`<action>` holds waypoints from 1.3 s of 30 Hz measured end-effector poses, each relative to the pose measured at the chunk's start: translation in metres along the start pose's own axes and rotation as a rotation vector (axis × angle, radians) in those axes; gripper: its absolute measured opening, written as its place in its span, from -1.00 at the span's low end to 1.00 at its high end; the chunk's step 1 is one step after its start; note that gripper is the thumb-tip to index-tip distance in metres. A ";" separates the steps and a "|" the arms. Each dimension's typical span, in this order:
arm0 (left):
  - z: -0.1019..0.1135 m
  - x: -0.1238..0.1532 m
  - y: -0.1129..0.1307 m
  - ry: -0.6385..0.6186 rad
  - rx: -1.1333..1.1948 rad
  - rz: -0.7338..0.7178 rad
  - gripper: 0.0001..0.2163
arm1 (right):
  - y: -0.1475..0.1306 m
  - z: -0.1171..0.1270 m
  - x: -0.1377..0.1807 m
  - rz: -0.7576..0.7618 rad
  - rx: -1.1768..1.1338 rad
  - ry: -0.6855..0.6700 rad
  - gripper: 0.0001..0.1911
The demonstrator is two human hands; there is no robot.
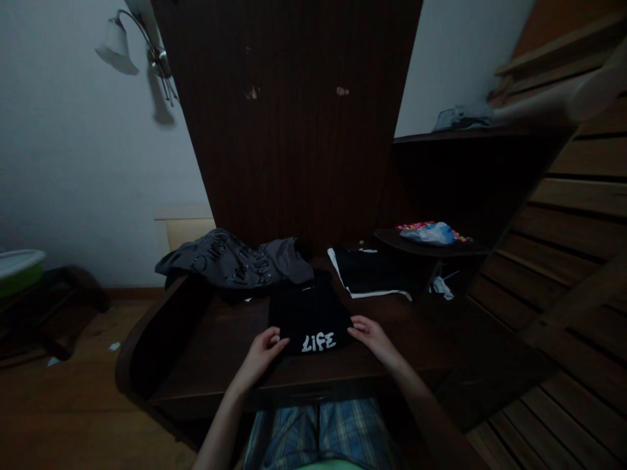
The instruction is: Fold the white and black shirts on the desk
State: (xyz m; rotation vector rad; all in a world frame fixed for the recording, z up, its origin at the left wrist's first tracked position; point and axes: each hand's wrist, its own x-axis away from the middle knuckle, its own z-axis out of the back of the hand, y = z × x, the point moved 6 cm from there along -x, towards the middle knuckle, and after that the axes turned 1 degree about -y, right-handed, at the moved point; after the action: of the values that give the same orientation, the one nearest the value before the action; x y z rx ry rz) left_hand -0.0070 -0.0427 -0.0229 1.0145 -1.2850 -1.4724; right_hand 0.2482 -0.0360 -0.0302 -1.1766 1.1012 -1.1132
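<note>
A black garment [306, 313], perhaps a T-shirt, lies folded on the dark wooden desk [235, 333], with white lettering upside down along its near edge. My left hand [269, 344] pinches its near left corner between thumb and fingers. On the opposite side, my right hand [367, 331] grips the right edge near the lettering. Behind it, a crumpled dark grey garment [245, 261] with black print spills over the desk's raised left side. A folded black garment with white edges [369, 271] rests farther back to the right.
A small shelf [416, 247] at right bears a plastic bag [431, 233]. Wooden slats [573, 228] rise along the right. A wall lamp [117, 49] hangs at upper left; a green basin [19, 274] stands at far left.
</note>
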 end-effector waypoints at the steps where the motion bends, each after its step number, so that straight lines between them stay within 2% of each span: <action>1: 0.000 0.001 0.002 -0.008 -0.021 -0.006 -0.69 | -0.001 0.000 0.001 -0.004 -0.007 -0.004 -0.57; 6: -0.002 0.005 0.011 -0.029 -0.133 -0.009 -0.70 | 0.000 -0.001 0.001 -0.040 -0.021 -0.028 -0.47; 11: 0.004 0.002 0.008 0.070 -0.186 0.034 -0.60 | 0.007 0.004 -0.002 -0.096 -0.023 0.026 -0.43; 18: 0.016 0.002 0.001 0.214 -0.081 0.063 -0.57 | 0.006 0.008 -0.002 -0.099 -0.054 0.100 -0.50; 24: 0.024 0.007 0.002 0.347 -0.156 0.002 -0.60 | 0.002 0.007 -0.001 -0.071 0.015 0.105 -0.59; 26: 0.024 0.011 0.003 0.306 -0.190 -0.012 -0.66 | -0.001 0.004 0.000 -0.057 0.023 0.051 -0.61; 31: 0.017 0.026 0.017 0.006 -0.393 -0.086 -0.73 | -0.007 -0.004 0.007 -0.046 0.076 -0.202 -0.57; 33: 0.012 0.030 0.024 -0.079 -0.435 -0.147 -0.80 | -0.008 -0.004 0.008 -0.012 0.134 -0.222 -0.66; 36: 0.010 0.028 0.026 -0.065 -0.431 -0.165 -0.81 | -0.006 -0.002 0.005 0.039 0.216 -0.144 -0.77; 39: 0.016 0.022 0.016 0.071 -0.394 -0.116 -0.81 | -0.001 -0.002 0.002 0.023 0.220 -0.075 -0.75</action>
State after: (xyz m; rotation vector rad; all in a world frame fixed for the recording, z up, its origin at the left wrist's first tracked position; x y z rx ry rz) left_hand -0.0263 -0.0604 -0.0059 0.8787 -0.8509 -1.6792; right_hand 0.2467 -0.0385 -0.0300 -1.0224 0.9075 -1.1323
